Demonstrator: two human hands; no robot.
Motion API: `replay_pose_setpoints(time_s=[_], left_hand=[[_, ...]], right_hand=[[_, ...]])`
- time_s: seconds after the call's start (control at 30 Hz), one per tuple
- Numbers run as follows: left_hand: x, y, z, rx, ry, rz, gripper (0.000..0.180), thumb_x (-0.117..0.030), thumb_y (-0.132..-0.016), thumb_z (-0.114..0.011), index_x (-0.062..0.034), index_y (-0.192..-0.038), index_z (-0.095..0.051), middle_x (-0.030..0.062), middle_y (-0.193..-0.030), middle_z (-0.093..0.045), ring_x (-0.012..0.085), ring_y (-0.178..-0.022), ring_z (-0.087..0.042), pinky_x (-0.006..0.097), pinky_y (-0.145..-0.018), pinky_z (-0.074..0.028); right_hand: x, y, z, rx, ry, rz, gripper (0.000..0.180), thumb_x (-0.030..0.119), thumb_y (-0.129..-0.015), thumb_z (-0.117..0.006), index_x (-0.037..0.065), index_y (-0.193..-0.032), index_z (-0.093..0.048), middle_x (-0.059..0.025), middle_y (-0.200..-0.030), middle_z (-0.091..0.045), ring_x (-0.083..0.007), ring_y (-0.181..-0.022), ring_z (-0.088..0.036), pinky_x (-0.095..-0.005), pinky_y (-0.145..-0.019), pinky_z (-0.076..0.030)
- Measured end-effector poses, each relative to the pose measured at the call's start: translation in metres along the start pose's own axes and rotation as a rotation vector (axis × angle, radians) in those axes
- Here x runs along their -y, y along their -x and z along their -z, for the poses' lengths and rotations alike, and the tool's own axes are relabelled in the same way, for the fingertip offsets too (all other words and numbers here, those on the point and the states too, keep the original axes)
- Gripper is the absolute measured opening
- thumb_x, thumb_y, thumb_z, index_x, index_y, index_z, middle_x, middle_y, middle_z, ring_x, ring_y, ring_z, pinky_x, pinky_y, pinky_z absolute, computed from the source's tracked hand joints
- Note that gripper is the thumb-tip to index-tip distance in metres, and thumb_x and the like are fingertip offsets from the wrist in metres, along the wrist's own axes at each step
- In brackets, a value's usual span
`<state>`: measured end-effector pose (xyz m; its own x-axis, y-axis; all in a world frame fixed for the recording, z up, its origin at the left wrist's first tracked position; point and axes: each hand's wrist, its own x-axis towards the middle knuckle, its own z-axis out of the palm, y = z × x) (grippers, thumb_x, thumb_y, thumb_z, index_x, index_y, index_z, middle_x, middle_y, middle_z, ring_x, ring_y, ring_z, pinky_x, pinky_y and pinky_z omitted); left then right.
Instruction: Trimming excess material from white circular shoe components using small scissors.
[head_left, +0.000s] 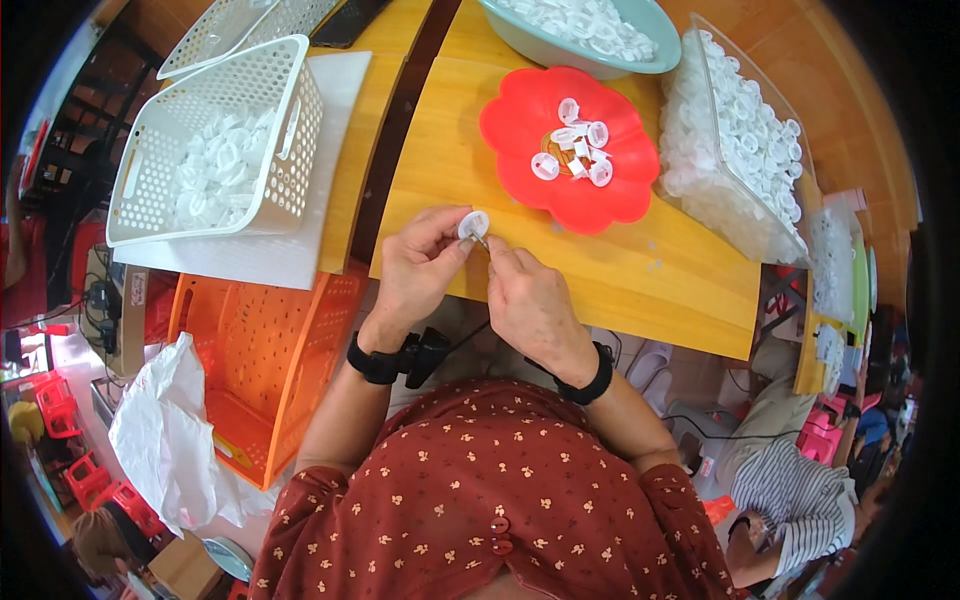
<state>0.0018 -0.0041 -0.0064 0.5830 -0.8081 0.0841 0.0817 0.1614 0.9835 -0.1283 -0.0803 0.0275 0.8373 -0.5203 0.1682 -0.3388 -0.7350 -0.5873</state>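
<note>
Between the thumb and fingers of my left hand (pixel 422 262) is a small round white plastic part (pixel 473 224), held just over the near edge of the yellow wooden table (pixel 430 160). My right hand (pixel 535 305) pinches a thin dark object (pixel 484 242) whose tip meets the lower rim of that part. Most of this object is hidden by my fingers, so its kind cannot be told. Beyond my hands lies a red flower-shaped dish (pixel 620 205) with several similar white plastic parts (pixel 545 166) in its middle.
A teal basin (pixel 590 62) and a clear bin (pixel 715 150), both full of white parts, stand at the back and right. A white perforated basket (pixel 295 170) with more parts is at left. Below it are an orange crate (pixel 300 385) and a white plastic bag (pixel 165 430). Another person (pixel 800 490) sits at lower right.
</note>
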Motion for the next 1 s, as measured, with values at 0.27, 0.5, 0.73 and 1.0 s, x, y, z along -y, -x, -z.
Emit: replay_pose_setpoints(time_s=[0.27, 0.5, 0.73, 1.0], left_hand=[[-0.002, 0.002, -0.004, -0.023, -0.128, -0.063, 0.025, 0.007, -0.078, -0.058, 0.0024, -0.102, -0.062, 0.0077, -0.098, -0.059, 0.0105, -0.081, -0.056, 0.021, -0.071, -0.046], [-0.001, 0.001, -0.007, -0.038, -0.218, -0.071, 0.025, 0.008, -0.076, -0.057, 0.0029, -0.101, -0.062, 0.0086, -0.096, -0.06, 0.0109, -0.078, -0.056, 0.022, -0.068, -0.046], [-0.003, 0.003, -0.009, -0.03, -0.369, -0.089, 0.023, 0.007, -0.076, -0.058, 0.0021, -0.098, -0.064, 0.0072, -0.094, -0.062, 0.0097, -0.077, -0.057, 0.021, -0.067, -0.047], [-0.006, 0.002, -0.013, -0.041, -0.407, -0.049, 0.023, 0.007, -0.077, -0.058, 0.0025, -0.099, -0.063, 0.0073, -0.092, -0.062, 0.0105, -0.079, -0.058, 0.021, -0.07, -0.047]], right_hand=[[0.001, -0.003, 0.006, 0.074, 0.303, 0.128, 0.032, 0.006, -0.072, -0.054, -0.009, -0.101, -0.052, -0.0162, -0.072, -0.056, -0.0272, -0.061, -0.06, -0.0345, -0.054, -0.049], [0.014, -0.009, 0.015, 0.156, 0.75, 0.294, 0.023, 0.007, -0.067, -0.056, -0.007, -0.085, -0.056, -0.0089, -0.067, -0.054, -0.0156, -0.052, -0.057, -0.0242, -0.044, -0.046], [0.019, -0.009, 0.012, 0.206, 0.909, 0.373, 0.032, 0.006, -0.067, -0.057, -0.012, -0.094, -0.057, -0.0094, -0.065, -0.053, -0.0146, -0.052, -0.054, -0.0232, -0.044, -0.045], [0.009, -0.002, 0.003, 0.068, 0.808, 0.29, 0.021, 0.005, -0.071, -0.053, -0.007, -0.087, -0.056, -0.012, -0.068, -0.056, -0.0183, -0.055, -0.056, -0.0283, -0.045, -0.045]])
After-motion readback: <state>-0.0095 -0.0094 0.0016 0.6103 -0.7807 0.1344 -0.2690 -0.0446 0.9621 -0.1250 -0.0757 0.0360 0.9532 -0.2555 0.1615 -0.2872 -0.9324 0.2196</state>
